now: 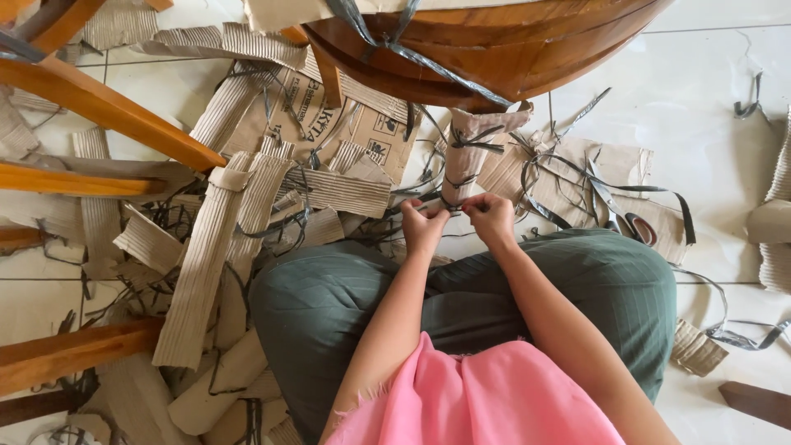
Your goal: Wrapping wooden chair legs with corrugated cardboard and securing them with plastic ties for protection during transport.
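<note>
I sit on a tiled floor with my knees bent, in green trousers and a pink top. My left hand point(423, 221) and my right hand point(488, 216) meet at the bottom of a furniture leg wrapped in corrugated cardboard point(471, 156). Thin black plastic strapping point(465, 142) is tied around that wrapping in several bands. Both hands pinch at the lowest band, fingers closed on it. The leg belongs to a round, glossy wooden table point(511, 49) just ahead of me.
Torn corrugated cardboard strips point(206, 264) and loose black straps litter the floor at left and centre. Wooden chair legs and rails point(99, 107) cross the left side. A flattened printed carton point(329, 124) lies under the table. More cardboard point(774, 214) sits at the right edge.
</note>
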